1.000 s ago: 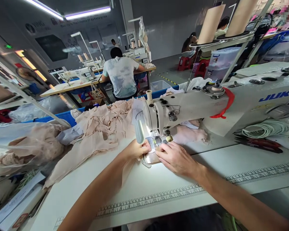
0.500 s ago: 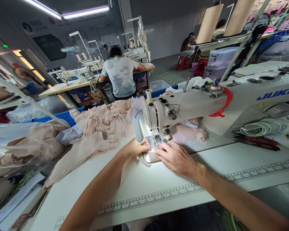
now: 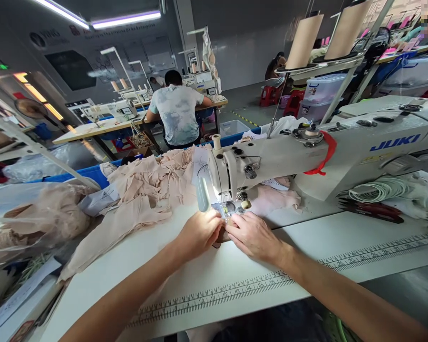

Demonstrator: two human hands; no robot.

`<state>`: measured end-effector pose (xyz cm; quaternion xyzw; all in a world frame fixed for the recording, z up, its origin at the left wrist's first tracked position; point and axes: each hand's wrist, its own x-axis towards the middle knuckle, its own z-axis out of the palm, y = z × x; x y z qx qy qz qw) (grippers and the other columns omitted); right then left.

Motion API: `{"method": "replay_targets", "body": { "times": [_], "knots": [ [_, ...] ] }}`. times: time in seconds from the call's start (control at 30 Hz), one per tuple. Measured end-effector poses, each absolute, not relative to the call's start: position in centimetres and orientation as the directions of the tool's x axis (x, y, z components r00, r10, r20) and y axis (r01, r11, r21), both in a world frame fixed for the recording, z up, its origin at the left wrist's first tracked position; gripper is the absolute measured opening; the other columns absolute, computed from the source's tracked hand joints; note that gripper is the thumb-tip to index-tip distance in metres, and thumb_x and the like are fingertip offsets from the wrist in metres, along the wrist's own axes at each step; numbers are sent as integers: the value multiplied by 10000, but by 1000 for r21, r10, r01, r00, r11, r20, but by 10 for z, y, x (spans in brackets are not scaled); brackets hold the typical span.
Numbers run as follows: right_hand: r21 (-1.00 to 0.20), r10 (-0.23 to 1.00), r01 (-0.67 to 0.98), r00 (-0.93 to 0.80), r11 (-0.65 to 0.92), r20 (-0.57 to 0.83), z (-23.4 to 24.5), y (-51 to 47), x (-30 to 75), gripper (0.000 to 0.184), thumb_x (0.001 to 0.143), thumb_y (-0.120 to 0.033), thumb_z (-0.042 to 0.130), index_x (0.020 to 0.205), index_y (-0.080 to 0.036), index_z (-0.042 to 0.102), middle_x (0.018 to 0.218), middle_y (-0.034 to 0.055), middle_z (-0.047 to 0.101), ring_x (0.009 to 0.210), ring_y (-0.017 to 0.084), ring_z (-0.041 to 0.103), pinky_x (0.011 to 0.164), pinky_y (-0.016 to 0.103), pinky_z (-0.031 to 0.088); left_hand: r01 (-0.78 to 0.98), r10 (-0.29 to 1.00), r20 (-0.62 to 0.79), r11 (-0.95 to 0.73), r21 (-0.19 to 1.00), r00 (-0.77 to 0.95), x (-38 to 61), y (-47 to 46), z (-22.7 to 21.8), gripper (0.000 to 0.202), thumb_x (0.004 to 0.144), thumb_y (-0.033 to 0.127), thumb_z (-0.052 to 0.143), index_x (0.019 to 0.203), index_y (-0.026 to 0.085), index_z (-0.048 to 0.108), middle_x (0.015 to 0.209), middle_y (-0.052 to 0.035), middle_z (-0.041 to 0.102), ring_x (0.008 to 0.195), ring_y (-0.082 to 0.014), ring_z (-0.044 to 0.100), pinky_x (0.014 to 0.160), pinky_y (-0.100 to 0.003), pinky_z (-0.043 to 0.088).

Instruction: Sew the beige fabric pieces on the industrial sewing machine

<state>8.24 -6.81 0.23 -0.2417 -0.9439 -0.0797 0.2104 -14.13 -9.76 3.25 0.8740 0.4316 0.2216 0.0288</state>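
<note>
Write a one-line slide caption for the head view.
At a white JUKI sewing machine, left hand and right hand meet at the needle plate, beige fabric piled beside it.

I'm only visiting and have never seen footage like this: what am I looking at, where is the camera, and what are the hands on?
The camera sits on a person's head and looks down at their own bare hands; there is no robot. The left hand and right hand meet at the needle of a white JUKI sewing machine, pressing a small tan fabric piece, mostly hidden under them. The right hand lies flat; the left hand's fingers are curled. On the white table lie a pile of beige fabric, a printed measuring strip, red-handled scissors and a coil of white cord. Behind, another person sits at a separate machine.
</note>
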Motion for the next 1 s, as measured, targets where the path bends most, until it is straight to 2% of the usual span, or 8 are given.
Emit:
{"method": "replay_targets", "body": {
  "times": [0.1,0.27,0.43,0.57,0.67,0.87,1.0],
  "knots": [
    [43,420,488,-789,872,448,2,-69,82,201,1007,-189,482,935,-184,669,866,45,587,702,186,381,688,356,289,666,654,382,-736,120,653,-142,-112,25,323,1026,132,366,1116,148,676,1063,-129,740,956,-228,698,833,-369,613],
    [47,422,489,-794,871,437,3,-69,82,223,1015,-193,472,1053,-182,692,888,47,604,702,190,412,690,365,324,683,633,424,-729,46,648,-142,-121,15,350,995,114,407,1256,120,639,1109,-143,735,996,-242,707,876,-382,640],
    [20,489,552,-755,834,437,8,-56,91,239,1043,-223,469,1003,-183,702,890,63,642,769,211,496,757,377,358,772,690,419,-635,-40,590,-131,-120,5,346,985,142,404,1235,111,642,1105,-154,718,960,-253,696,780,-369,649],
    [5,522,598,-704,802,482,11,-45,102,252,1052,-222,466,1014,-179,712,909,68,660,783,212,520,803,380,378,826,727,429,-557,-88,536,-118,-114,-4,304,948,152,426,1134,133,665,1051,-143,692,933,-256,670,814,-395,634],
    [-8,510,584,-702,812,497,9,-42,106,274,1054,-213,456,966,-183,714,908,60,654,793,209,529,808,370,383,830,722,451,-551,-85,525,-113,-108,-6,263,934,156,448,1079,135,665,1015,-140,677,921,-261,650,820,-398,622],
    [-55,507,566,-686,822,522,8,-42,107,318,1064,-204,430,906,-188,705,869,48,636,770,190,518,790,347,379,821,722,466,-570,-17,511,-111,-101,-5,260,943,152,432,1067,144,660,974,-147,665,886,-268,631,746,-406,602],
    [-60,509,568,-679,821,529,9,-42,107,310,1059,-194,440,894,-188,703,866,48,638,755,188,507,783,346,375,820,724,472,-572,5,502,-111,-100,-5,262,948,165,431,1065,149,665,967,-137,660,883,-254,628,746,-391,601]
  ]
}}
